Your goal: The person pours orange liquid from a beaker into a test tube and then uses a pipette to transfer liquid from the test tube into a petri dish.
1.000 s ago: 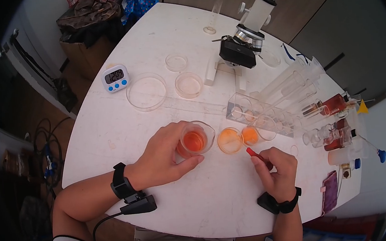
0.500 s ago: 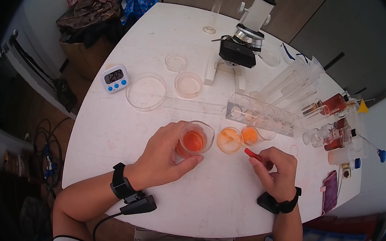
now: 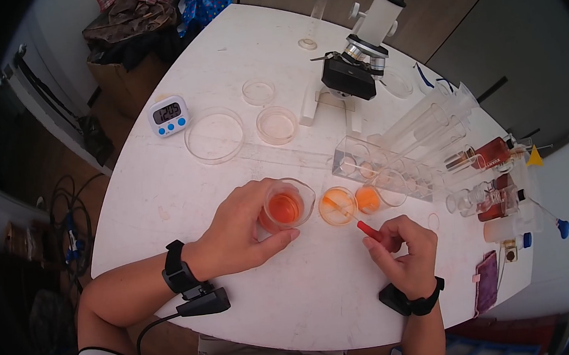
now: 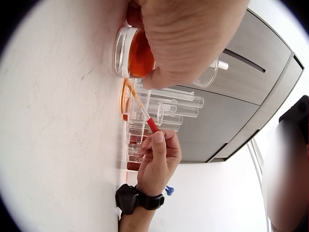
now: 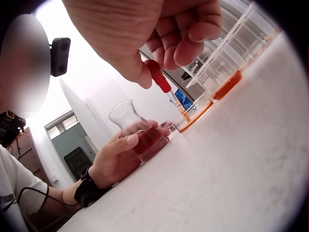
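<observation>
My left hand grips a glass beaker of orange-red liquid standing on the table. Between thumb and fingers, my right hand pinches the red bulb of a glass dropper. Its glass tube holds orange liquid and slants down into a small round dish with a thin orange layer. Right beside that dish is a clear vessel with orange liquid at its bottom. In the left wrist view the dropper's tip is low at the dish; whether it touches the bottom, I cannot tell.
A clear rack with tubes stands beyond the dish, and a microscope behind it. Bottles and glassware line the right side. Several clear dishes and a timer are at the back left.
My right hand's fingertips and the red bulb have shifted slightly left and down, and the dropper's tube reaches farther across the dish. The left hand has stayed on the beaker.
</observation>
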The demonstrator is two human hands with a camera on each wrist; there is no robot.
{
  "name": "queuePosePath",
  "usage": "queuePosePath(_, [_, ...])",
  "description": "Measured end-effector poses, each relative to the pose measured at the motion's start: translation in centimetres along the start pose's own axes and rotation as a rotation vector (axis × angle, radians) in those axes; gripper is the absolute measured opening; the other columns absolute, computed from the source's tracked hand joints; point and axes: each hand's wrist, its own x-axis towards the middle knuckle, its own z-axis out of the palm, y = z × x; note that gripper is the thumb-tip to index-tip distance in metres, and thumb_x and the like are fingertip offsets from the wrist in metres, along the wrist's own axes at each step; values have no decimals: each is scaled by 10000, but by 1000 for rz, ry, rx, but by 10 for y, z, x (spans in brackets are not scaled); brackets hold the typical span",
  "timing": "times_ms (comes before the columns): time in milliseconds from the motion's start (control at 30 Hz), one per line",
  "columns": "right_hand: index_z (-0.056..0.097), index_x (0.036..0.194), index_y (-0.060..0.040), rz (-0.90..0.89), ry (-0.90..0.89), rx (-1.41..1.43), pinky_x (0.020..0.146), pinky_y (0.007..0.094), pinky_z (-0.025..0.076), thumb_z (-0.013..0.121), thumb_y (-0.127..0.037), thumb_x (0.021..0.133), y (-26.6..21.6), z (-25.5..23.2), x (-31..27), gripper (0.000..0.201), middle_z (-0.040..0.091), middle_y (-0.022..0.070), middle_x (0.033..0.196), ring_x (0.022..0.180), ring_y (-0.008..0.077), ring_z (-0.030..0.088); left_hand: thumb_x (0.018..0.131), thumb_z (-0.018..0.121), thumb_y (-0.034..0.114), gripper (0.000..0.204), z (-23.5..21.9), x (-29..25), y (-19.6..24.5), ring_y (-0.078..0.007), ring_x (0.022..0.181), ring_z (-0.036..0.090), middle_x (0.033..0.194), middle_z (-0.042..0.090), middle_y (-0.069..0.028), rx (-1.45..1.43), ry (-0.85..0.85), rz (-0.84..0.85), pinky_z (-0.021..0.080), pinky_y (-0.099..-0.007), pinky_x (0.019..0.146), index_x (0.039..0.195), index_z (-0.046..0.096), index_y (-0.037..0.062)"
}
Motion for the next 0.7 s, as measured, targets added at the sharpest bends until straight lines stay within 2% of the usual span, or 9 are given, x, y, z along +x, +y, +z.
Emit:
queuePosePath(233, [620,896,-42,41,-55,17,542,242,505,858,-65,814,1,0,-1,253,670,42,738,587,110,607,851,833,156,502,0,0,0,-295,1186,638,1279,673,-145,-13,-1,-8,472,-400,1053,1287,606,53])
queuePosePath(567, [610,899,-37,37,-77,14,534,253,501,842,-71,830,0,-1,0,245,666,55,741,581,123,606,861,828,163,493,0,0,-1,-294,1191,636,1283,672,-146,-9,3,8,471,-403,1055,1286,603,55])
queuePosePath(633, [612,875,-29,41,-80,-16,531,256,504,843,-86,845,-2,-1,0,241,665,60,729,572,127,606,884,820,222,548,2,0,-6,-343,1090,627,1181,657,-179,20,24,83,495,-431,946,1331,565,35])
queuePosePath(700, [620,865,-23,57,-73,-21,531,257,504,843,-92,855,-3,-2,0,233,666,65,722,567,130,608,884,820,221,548,3,0,-6,-343,1088,626,1179,656,-179,14,28,89,495,-431,944,1332,564,36])
